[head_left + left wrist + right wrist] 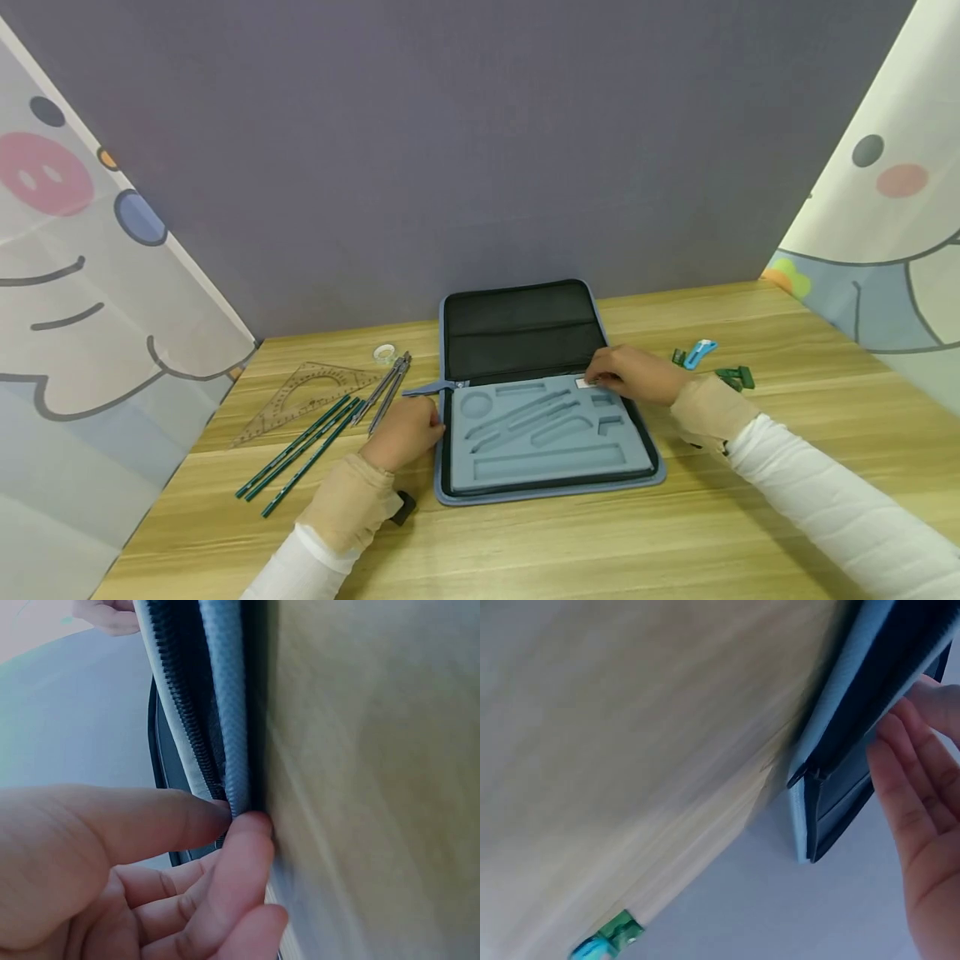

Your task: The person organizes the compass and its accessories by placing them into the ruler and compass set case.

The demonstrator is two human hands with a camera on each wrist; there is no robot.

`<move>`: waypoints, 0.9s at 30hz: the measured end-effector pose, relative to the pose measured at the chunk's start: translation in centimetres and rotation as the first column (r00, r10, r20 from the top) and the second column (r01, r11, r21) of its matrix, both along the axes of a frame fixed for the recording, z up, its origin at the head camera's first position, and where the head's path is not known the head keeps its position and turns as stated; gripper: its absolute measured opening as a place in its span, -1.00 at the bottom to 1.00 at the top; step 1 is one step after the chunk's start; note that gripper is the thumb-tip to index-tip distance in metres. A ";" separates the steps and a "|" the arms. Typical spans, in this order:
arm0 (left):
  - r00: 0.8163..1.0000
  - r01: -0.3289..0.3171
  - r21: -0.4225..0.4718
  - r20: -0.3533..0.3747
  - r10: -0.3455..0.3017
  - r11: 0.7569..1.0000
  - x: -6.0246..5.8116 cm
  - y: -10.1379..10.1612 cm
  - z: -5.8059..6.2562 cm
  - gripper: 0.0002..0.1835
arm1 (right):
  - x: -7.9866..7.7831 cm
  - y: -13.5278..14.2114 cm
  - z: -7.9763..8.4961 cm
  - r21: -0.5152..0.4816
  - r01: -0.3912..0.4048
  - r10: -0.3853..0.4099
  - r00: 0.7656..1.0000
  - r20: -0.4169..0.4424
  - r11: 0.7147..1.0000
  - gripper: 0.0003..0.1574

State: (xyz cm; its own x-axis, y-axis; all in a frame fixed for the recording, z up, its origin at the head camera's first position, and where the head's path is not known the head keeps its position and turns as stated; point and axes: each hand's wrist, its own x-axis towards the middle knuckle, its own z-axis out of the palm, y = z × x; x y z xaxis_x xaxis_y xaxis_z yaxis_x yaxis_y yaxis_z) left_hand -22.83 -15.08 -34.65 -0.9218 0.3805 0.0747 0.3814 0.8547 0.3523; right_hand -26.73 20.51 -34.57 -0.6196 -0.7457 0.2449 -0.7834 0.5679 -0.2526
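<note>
A zippered blue case [551,497] lies unfolded on the table, its black lid [521,329] laid back. Its grey-blue foam insert [525,477] has several shaped hollows. At the left side of the case, my left hand [405,432] pinches the fabric rim [229,712] between thumb and index finger. My right hand [633,373] reaches to the insert's top right corner, fingers bent over a small white block [582,383]. The right wrist view shows the fingers [922,772] inside the case edge, hiding the block.
Left of the case lie a set square [281,408], several dark green pencils [300,450], a pair of compasses [390,387] and a tape roll [384,352]. On the right are a blue cutter [701,353] and small green items [735,377]. A grey panel [480,167] stands behind.
</note>
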 end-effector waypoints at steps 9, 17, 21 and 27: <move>1.000 0.007 -0.008 -0.013 -0.007 1.000 -0.2 0.0 0.0 -0.60 | -0.5 2.4 0.1 -0.002 0.070 -0.070 0.997 -0.043 0.998 -0.76; 1.000 0.009 -0.016 -0.009 -0.009 1.000 -0.2 0.0 -0.2 -0.68 | -0.8 4.6 0.0 0.018 0.095 -0.091 0.987 -0.130 0.995 -0.75; 1.000 0.007 -0.009 0.002 -0.007 1.000 -0.3 -0.1 -0.2 -0.68 | -0.9 5.9 0.2 0.029 0.150 -0.145 0.980 -0.133 0.988 -0.77; 1.000 0.002 -0.013 0.003 -0.002 1.000 -0.6 -0.1 -0.2 -0.64 | -1.7 7.9 -0.2 0.044 0.201 -0.193 0.971 -0.140 0.979 -0.79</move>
State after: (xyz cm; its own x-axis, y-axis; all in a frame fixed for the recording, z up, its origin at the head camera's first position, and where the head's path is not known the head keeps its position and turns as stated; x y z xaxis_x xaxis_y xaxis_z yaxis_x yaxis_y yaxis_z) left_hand -23.43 -15.16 -34.86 -0.9211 0.3836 0.0668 0.3823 0.8584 0.3421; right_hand -28.41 28.40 -34.73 -0.7197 -0.6278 0.2965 -0.6794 0.7247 -0.1148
